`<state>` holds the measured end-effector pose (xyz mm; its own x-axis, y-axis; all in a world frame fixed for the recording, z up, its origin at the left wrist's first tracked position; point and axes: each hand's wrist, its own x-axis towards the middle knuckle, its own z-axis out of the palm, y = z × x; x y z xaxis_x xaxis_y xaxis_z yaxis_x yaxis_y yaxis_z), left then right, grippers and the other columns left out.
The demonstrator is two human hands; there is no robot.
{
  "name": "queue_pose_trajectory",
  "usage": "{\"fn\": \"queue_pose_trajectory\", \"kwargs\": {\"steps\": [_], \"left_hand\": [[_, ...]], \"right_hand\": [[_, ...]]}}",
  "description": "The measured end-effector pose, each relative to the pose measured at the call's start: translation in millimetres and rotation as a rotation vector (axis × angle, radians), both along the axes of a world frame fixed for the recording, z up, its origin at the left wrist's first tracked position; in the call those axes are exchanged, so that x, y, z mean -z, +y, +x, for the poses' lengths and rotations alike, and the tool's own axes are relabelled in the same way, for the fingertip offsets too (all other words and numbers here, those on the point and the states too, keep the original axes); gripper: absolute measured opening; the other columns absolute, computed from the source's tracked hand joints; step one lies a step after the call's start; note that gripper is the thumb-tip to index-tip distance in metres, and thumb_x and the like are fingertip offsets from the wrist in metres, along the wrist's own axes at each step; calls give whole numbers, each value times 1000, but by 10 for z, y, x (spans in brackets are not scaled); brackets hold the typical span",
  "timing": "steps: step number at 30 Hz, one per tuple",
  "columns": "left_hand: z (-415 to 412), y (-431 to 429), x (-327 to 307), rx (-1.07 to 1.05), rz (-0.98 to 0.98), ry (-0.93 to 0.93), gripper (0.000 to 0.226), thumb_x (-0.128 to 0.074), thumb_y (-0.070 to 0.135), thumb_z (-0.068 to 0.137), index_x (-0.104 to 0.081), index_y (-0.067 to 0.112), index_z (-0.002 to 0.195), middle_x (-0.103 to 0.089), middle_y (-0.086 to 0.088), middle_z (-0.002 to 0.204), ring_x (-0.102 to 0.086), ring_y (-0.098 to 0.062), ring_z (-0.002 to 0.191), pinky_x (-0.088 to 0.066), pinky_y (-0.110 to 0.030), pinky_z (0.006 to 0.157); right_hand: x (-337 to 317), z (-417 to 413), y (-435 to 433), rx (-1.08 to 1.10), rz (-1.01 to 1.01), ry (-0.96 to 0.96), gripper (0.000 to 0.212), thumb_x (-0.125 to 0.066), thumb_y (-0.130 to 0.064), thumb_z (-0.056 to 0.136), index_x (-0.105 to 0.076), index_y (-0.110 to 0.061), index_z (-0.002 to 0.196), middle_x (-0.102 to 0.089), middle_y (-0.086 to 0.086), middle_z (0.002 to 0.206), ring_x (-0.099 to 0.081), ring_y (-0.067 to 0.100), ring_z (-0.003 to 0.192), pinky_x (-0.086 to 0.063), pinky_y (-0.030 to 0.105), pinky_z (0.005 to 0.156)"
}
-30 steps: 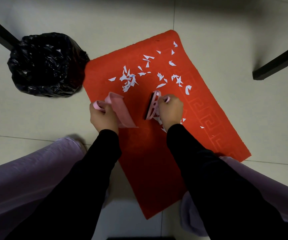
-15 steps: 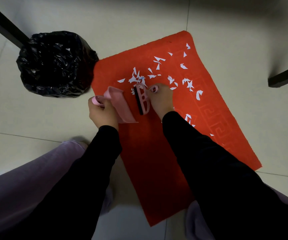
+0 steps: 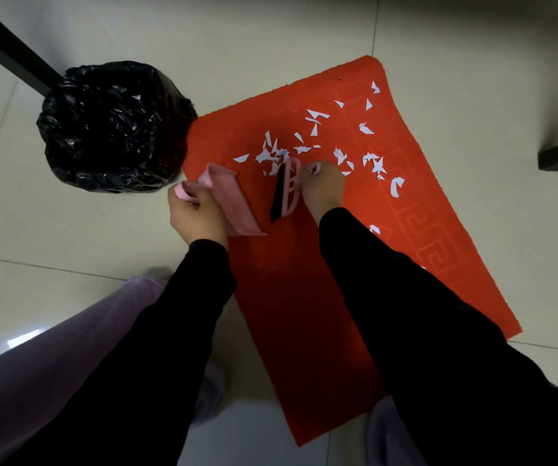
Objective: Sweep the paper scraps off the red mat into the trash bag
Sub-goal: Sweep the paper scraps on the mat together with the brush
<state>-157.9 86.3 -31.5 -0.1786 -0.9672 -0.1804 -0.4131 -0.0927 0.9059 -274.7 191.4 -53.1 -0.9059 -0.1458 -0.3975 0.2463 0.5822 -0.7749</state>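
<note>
Red rectangular textured mat [image 3: 304, 314] lay slantwise on the pale tiled floor [image 3: 52, 237], with the crinkled black plastic trash bag [image 3: 112, 126] standing open just beside its far left corner. At the mat's left edge the left hand [image 3: 197, 216] gripped the handle of a small pink plastic dustpan [image 3: 233, 200], fingers curled round it. Near it the right hand [image 3: 323, 188] held a small pink hand brush with black bristles [image 3: 287, 190], fingers wrapped about its handle, bristles facing the pan. White paper scraps [image 3: 270, 156] lay scattered over the mat's far half, the nearest cluster touching the brush
</note>
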Motion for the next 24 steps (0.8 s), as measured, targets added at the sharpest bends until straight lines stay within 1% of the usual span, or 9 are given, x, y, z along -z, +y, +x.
{"fn": "queue_pose_trajectory", "kwargs": {"steps": [4, 7, 9, 11, 14, 16, 20, 22, 24], "left_hand": [[-15, -46, 13, -8, -1, 11, 33, -39, 19, 97, -37, 26, 65, -38, 9, 58, -42, 5, 44, -33, -8, 51], [-30, -72, 7, -30, 10, 2, 32, -39, 20, 97, -38, 27, 65, -40, 9, 59, -43, 3, 46, -35, -9, 54], [-33, -78, -1, -34, 17, 1, 31, -39, 20, 97, -40, 27, 67, -42, 9, 59, -44, 2, 49, -36, -8, 53], [-19, -88, 0, -33, 16, 1, 29, -40, 19, 97, -43, 24, 69, -42, 9, 60, -45, 2, 50, -36, -6, 53], [-12, -81, 13, -32, 26, 6, 21, -39, 18, 97, -48, 14, 78, -43, 9, 60, -46, 9, 47, -36, -4, 51], [-23, -68, 15, -27, 23, -3, 26, -40, 19, 97, -46, 20, 72, -43, 9, 60, -46, 7, 47, -37, -5, 52], [-56, -45, 11, -22, 22, -16, 29, -39, 19, 97, -41, 25, 69, -43, 9, 60, -46, 3, 49, -36, -6, 52], [-65, -40, 13, -22, 29, -20, 27, -39, 20, 97, -44, 21, 71, -42, 9, 59, -44, 1, 49, -35, -7, 51], [-70, -47, 12, -21, 29, -17, 23, -38, 20, 97, -45, 16, 75, -42, 9, 59, -45, 5, 46, -35, -6, 50]], "right_hand": [[-52, 2, 70, 39, 71, 73, 51, -47, -10, 93, -24, -17, 48, -28, -3, 47, -22, 10, 41, -25, 16, 34], [-83, 85, -91, -32, 4, 53, 49, -49, -11, 93, -34, -12, 46, -36, 1, 46, -30, 10, 37, -23, 13, 38], [-71, 148, -213, -86, -43, -16, 36, -51, -14, 93, -58, 4, 63, -59, 16, 60, -51, 23, 48, -38, 22, 47], [-9, 167, -271, -84, -64, -54, 31, -51, -15, 92, -62, 12, 81, -67, 25, 79, -62, 38, 69, -51, 35, 59], [70, 113, -161, -7, -66, -55, 38, -50, -7, 90, -44, -6, 53, -47, 7, 53, -39, 14, 42, -33, 23, 41], [90, 70, -43, 46, -30, -15, 46, -47, -6, 90, -30, -15, 48, -33, -2, 49, -24, 8, 42, -20, 14, 38], [24, 58, 15, 103, -19, 54, 49, -48, -9, 92, -29, -15, 47, -34, -1, 47, -28, 7, 38, -21, 15, 38], [-12, 84, -74, 43, -33, 64, 45, -49, -10, 92, -38, -7, 49, -42, 7, 48, -36, 11, 40, -27, 18, 43], [-22, 100, -178, -27, -75, 14, 32, -50, -11, 93, -58, 5, 67, -62, 21, 65, -52, 27, 53, -37, 24, 51]]}}
